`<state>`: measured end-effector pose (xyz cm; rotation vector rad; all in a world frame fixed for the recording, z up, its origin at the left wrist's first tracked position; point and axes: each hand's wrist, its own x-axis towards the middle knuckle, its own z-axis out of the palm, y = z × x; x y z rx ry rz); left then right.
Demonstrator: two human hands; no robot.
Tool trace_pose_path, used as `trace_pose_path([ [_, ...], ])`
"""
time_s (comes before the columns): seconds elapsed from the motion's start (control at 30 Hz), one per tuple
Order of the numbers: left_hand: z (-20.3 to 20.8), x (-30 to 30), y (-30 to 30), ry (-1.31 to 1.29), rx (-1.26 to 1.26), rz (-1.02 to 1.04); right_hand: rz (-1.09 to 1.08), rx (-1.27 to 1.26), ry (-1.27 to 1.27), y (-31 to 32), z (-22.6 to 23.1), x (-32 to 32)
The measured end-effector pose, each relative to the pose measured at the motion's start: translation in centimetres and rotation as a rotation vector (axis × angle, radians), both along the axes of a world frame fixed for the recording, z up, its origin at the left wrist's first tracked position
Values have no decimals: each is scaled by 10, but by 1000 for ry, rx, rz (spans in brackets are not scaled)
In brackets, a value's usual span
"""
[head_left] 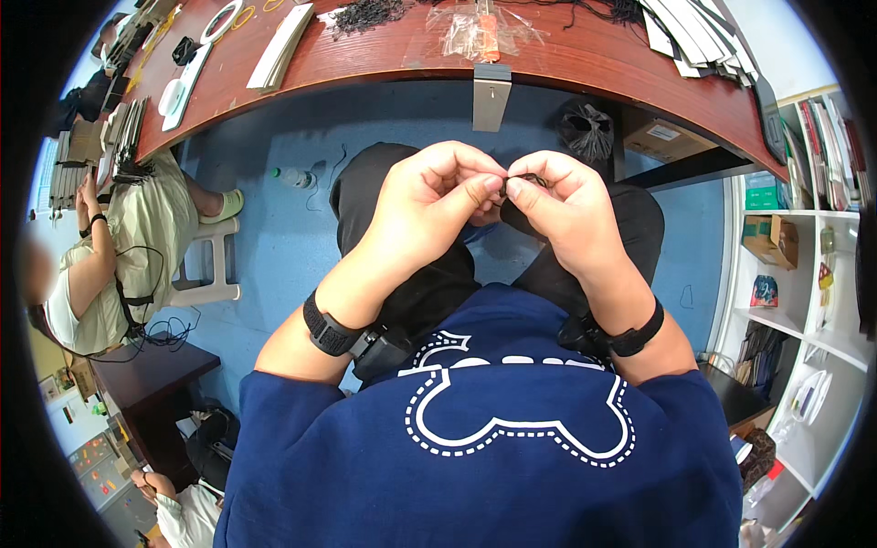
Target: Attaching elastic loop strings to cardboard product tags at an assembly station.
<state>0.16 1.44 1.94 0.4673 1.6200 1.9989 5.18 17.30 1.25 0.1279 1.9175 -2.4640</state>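
My left hand (433, 203) and my right hand (568, 208) meet in front of me, over my lap and short of the table edge. Both pinch a thin black cord (532, 178) between thumb and forefinger. A short loop of it shows by the right fingertips; the rest is hidden behind the fingers. Just beyond the hands, a metal bracket (491, 99) hangs on the table's edge. Above it on the table lie an orange piece (489, 36) and crumpled clear plastic (457, 35).
The reddish-brown table (384, 55) holds a heap of small black pieces (370, 13), white strips (281, 47) and a white stack (694, 35). A black bag (585, 130) and a cardboard box (667, 137) sit underneath. Shelves (813, 310) stand right; a seated person (100, 265) is left.
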Motion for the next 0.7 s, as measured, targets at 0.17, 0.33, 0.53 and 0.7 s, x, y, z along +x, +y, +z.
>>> trace_pose_path([
  [0.17,-3,0,-2,-42,7,20,115,-219,-123,7,4,1],
  [0.33,-5,-2,-3,-90,127,-17,131,-106,-114,8,1,2],
  [0.53,0,0,-2,-83,32,-10,117,-206,-112,5,8,-1],
  [0.7,-5,1,-2,-131,91,-20,170,-186,-60,4,1,-1],
])
